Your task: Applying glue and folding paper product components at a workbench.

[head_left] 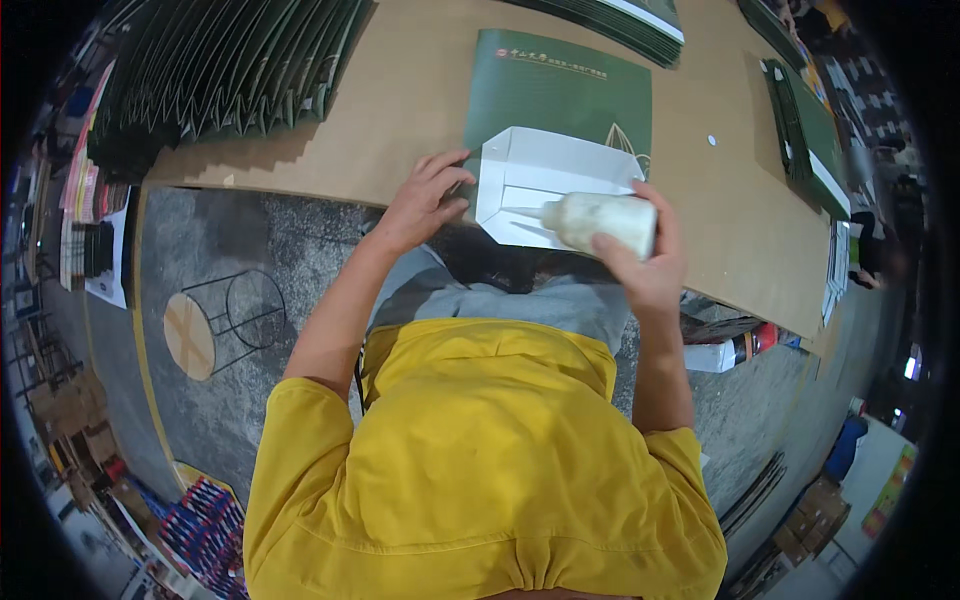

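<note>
A green paper bag [560, 95] lies flat on the table, its near end folded out into white bottom flaps [565, 155]. My right hand [655, 265] grips a whitish squeeze bottle [605, 222], tilted on its side over these flaps. The bottle's narrow nozzle points left, close above the white paper; I cannot tell whether it touches. Beside the left edge of the flaps is my left hand [430, 200], fingers bent and apart, with nothing held in it.
Many green folded bags [230, 70] stand fanned at the table's far left. More bag stacks lie at the back [620, 25] and right [810, 140]. The brown table [400, 60] ends just before my lap. A round-topped stool [190, 335] is on the floor at left.
</note>
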A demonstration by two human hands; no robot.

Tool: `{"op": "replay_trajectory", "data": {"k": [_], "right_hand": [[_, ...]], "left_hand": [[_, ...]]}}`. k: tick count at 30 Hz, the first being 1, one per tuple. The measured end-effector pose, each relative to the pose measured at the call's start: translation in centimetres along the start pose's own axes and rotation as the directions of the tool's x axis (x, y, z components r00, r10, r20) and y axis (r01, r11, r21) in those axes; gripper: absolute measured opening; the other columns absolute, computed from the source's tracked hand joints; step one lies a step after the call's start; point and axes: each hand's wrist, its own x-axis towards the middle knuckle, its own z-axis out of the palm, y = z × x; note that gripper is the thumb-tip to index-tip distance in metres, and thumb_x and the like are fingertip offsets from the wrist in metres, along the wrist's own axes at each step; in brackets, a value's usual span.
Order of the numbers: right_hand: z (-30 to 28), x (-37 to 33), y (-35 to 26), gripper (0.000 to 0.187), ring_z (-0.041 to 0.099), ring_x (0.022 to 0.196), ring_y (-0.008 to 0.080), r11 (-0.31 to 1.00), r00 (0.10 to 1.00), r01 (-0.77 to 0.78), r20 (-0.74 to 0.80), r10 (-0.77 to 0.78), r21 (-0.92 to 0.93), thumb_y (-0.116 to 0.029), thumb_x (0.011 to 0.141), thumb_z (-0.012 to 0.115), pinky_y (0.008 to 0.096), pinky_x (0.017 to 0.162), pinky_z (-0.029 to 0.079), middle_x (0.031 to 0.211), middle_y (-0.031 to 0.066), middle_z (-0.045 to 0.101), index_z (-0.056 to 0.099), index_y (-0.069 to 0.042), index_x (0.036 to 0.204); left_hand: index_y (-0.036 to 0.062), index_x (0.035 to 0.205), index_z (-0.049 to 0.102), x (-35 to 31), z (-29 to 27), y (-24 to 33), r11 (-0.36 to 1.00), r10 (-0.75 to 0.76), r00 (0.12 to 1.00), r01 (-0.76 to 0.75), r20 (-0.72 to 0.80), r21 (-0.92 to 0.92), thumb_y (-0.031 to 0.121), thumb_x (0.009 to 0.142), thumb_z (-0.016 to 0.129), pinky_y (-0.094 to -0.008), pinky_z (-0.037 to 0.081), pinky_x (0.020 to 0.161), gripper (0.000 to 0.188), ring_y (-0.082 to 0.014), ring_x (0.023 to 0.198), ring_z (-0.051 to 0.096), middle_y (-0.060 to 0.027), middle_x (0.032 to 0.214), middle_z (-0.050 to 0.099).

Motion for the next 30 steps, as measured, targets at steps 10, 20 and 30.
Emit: {"op": "replay_trajectory", "data": {"k": [10,20,30], "right_hand": [[4.6,2.5,-1.8,0.049,0.060,0.088,0.0321,0.897,0.929,0.357,0.196,-0.313,-0.259,-0.013,0.064,0.075,0.0381,0.076,0.050,0.100,0.0141,0.057,0.055,-0.006,0.108],[3.7,2.0,-2.2,0.046,0.060,0.087,0.0297,0.890,0.928,0.349,0.241,-0.285,-0.293,-0.008,0.064,0.075,0.0357,0.076,0.050,0.098,0.0140,0.058,0.056,-0.004,0.105],[2.2,0.6,-2.1,0.045,0.059,0.083,0.0315,0.872,0.918,0.390,0.205,-0.341,-0.296,-0.005,0.061,0.075,0.0368,0.071,0.050,0.095,0.0133,0.057,0.056,-0.005,0.102]], "left_hand": [[0.0108,0.105,0.055,-0.6,0.0,-0.1,0.999,0.012,1.000,-0.012,-0.013,-0.036,0.006,0.073,0.069,-0.0408,0.037,0.101,0.035,-0.0337,0.121,0.040,-0.0092,0.133,0.046],[0.0099,0.106,0.056,-0.6,0.1,-0.3,0.999,0.018,1.000,-0.019,-0.019,-0.031,0.006,0.073,0.068,-0.0407,0.036,0.101,0.034,-0.0337,0.122,0.040,-0.0101,0.133,0.046],[0.0096,0.108,0.058,-0.5,-0.1,-0.1,0.999,-0.005,1.000,0.005,-0.007,-0.035,0.004,0.075,0.069,-0.0380,0.036,0.102,0.035,-0.0298,0.124,0.039,-0.0087,0.135,0.046]]}}
